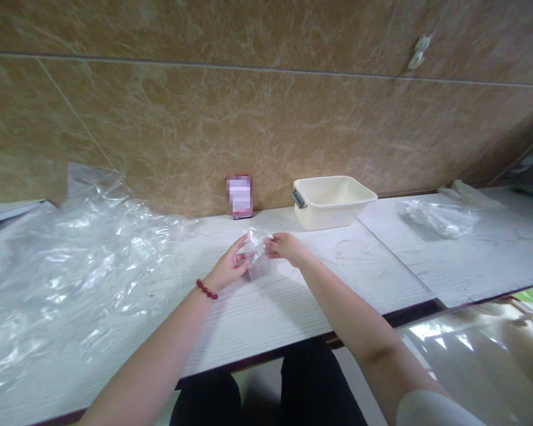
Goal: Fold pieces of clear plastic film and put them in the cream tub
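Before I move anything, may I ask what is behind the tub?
Behind the tub, the brown wall rises above its rim. The tub covers the wall's foot and the back edge of the table there, so anything low cannot be seen.

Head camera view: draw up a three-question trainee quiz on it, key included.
1. What is between the left hand and the right hand? A) a sponge B) clear plastic C) a spoon
2. Fill in: the red beaded bracelet is on the ___ wrist.
3. True or false: the cream tub stands between the large plastic heap and the smaller plastic bundle.

Key: 1. B; 2. left; 3. true.
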Action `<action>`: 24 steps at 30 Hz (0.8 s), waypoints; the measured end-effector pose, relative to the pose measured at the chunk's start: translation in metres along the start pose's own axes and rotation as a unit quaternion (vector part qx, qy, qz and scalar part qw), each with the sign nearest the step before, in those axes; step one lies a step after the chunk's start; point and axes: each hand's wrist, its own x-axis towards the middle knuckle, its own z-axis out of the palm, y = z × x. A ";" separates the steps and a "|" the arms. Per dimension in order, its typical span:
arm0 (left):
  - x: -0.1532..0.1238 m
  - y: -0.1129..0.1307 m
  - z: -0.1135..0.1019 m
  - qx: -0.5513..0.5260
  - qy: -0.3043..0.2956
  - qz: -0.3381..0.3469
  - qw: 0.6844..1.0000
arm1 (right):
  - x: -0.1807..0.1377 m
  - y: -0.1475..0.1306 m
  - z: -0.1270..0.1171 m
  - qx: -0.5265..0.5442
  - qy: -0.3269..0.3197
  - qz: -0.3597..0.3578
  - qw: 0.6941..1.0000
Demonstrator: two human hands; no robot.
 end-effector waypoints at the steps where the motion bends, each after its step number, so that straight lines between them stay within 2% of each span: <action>1: 0.000 -0.001 -0.001 -0.017 -0.004 -0.003 1.000 | -0.001 -0.005 -0.004 -0.016 0.010 -0.013 1.000; 3: 0.002 -0.002 -0.003 -0.043 -0.013 -0.008 0.999 | -0.005 -0.025 -0.017 -0.053 0.037 -0.048 0.997; 5: 0.004 -0.003 -0.005 -0.051 -0.015 -0.010 0.999 | -0.009 -0.057 -0.038 -0.083 0.066 -0.081 0.991; 9: 0.009 -0.006 -0.007 -0.043 -0.009 -0.026 0.999 | -0.005 -0.132 -0.098 -0.182 0.137 -0.121 0.966; 12: 0.011 -0.009 -0.008 -0.039 -0.015 -0.037 0.998 | 0.013 -0.168 -0.139 -0.252 0.192 -0.101 0.943; 14: 0.012 -0.010 -0.008 -0.036 -0.018 -0.040 0.998 | 0.029 -0.176 -0.160 -0.279 0.230 -0.076 0.929; 17: 0.012 -0.008 -0.008 -0.031 -0.016 -0.044 0.998 | 0.051 -0.171 -0.182 -0.312 0.272 0.000 0.911; 21: 0.013 -0.004 -0.007 -0.029 -0.012 -0.056 0.998 | 0.072 -0.153 -0.202 -0.323 0.259 0.128 0.901; 24: 0.014 -0.003 -0.006 -0.030 -0.014 -0.063 0.997 | 0.080 -0.136 -0.209 -0.334 0.243 0.152 0.898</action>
